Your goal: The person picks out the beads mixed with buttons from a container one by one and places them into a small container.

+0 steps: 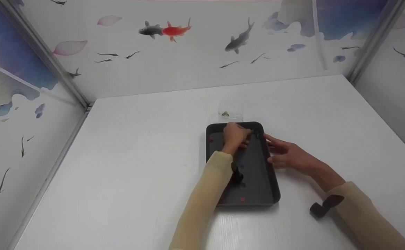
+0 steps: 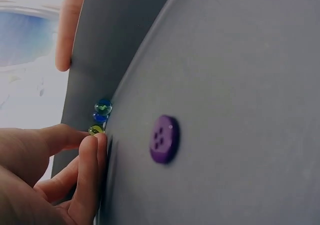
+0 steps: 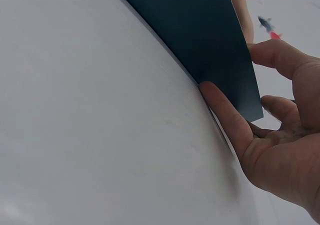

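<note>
A dark grey tray (image 1: 258,173) lies on the white table. At its far right corner my left hand (image 1: 235,135) reaches inside. In the left wrist view, the thumb and fingertips of that hand pinch a yellow-green glass marble (image 2: 96,130). A blue marble (image 2: 101,118) and a clear greenish marble (image 2: 103,106) sit beside it along the tray wall. Nearby on the tray floor is a purple button (image 2: 164,139) with several holes. My right hand (image 1: 292,158) touches the outside of the tray's right wall, one finger low near the table in the right wrist view.
Behind the tray stands a small clear container (image 1: 235,116) with a few tiny round pieces in it. A small red piece (image 1: 242,199) lies at the tray's near end, and a dark reddish piece (image 1: 211,139) at its left. Printed panels (image 1: 188,69) border the table.
</note>
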Tool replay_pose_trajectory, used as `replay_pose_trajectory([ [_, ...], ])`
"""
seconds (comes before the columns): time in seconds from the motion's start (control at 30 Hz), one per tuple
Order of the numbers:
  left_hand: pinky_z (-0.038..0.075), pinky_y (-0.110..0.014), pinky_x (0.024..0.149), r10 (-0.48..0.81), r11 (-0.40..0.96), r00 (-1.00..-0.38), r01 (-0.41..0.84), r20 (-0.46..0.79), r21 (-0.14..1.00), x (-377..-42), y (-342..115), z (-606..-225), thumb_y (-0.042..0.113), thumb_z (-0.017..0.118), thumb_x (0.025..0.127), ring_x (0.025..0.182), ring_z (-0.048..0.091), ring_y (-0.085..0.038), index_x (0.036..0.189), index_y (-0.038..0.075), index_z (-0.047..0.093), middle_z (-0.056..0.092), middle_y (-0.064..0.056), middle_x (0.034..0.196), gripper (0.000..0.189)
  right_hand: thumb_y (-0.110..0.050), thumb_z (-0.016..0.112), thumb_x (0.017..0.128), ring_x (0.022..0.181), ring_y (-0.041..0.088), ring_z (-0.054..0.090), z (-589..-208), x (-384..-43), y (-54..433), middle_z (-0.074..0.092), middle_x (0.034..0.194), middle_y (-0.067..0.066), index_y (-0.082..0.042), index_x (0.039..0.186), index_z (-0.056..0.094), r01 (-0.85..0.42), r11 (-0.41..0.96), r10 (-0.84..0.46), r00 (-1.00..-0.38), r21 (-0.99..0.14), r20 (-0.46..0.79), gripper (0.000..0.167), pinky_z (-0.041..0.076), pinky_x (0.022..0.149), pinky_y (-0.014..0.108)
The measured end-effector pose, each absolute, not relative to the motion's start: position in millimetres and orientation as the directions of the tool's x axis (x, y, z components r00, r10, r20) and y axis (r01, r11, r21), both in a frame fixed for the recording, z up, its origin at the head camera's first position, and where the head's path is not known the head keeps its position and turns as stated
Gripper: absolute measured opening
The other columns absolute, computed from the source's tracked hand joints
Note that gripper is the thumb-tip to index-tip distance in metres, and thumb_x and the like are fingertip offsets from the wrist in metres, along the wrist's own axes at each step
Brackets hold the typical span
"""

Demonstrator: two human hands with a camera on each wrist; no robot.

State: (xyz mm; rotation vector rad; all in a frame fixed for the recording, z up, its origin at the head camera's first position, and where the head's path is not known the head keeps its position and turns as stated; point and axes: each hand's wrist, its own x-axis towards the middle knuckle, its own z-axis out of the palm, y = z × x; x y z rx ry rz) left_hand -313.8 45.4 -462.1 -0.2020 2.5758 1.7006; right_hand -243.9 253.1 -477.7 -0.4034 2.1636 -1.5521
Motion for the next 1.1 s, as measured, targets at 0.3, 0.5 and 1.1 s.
replay_pose_trajectory([
  [0.3,0.050,-0.021,0.037,-0.032,0.405,-0.992,-0.122,-0.119,0.906,-316,41,-460,0.011,0.075,0.086,0.042,0.058,-0.012,0.074,0.002,0.075,0.062,-0.004,0.056,0.014,-0.022,0.073,0.091,0.150,0.040,0.030,-476,-245,253,0.024,0.165,0.019,-0.028,0.161,0.017,0.079,0.294,-0.482,-0.848,-0.953,-0.219,0.090,0.057,0.099,0.035],
  [0.5,0.055,-0.023,0.041,-0.031,0.389,-0.987,-0.156,-0.156,0.908,-315,38,-457,0.012,0.076,0.086,0.043,0.060,-0.014,0.080,0.002,0.077,0.066,-0.007,0.061,0.012,-0.022,0.071,0.093,0.150,0.041,0.030,-476,-245,253,0.023,0.166,0.019,-0.029,0.161,0.017,0.093,0.291,-0.486,-0.843,-0.952,-0.230,0.088,0.057,0.100,0.037],
  [1.1,0.062,-0.029,0.052,-0.010,0.245,-0.980,-0.194,-0.198,0.950,-309,32,-445,0.007,0.072,0.088,0.055,0.072,-0.020,0.096,-0.003,0.076,0.075,-0.012,0.074,0.014,-0.025,0.073,0.092,0.148,0.039,0.034,-477,-246,253,0.028,0.164,0.018,-0.031,0.161,0.018,0.075,0.316,-0.473,-0.851,-0.946,-0.226,0.088,0.057,0.099,0.036],
])
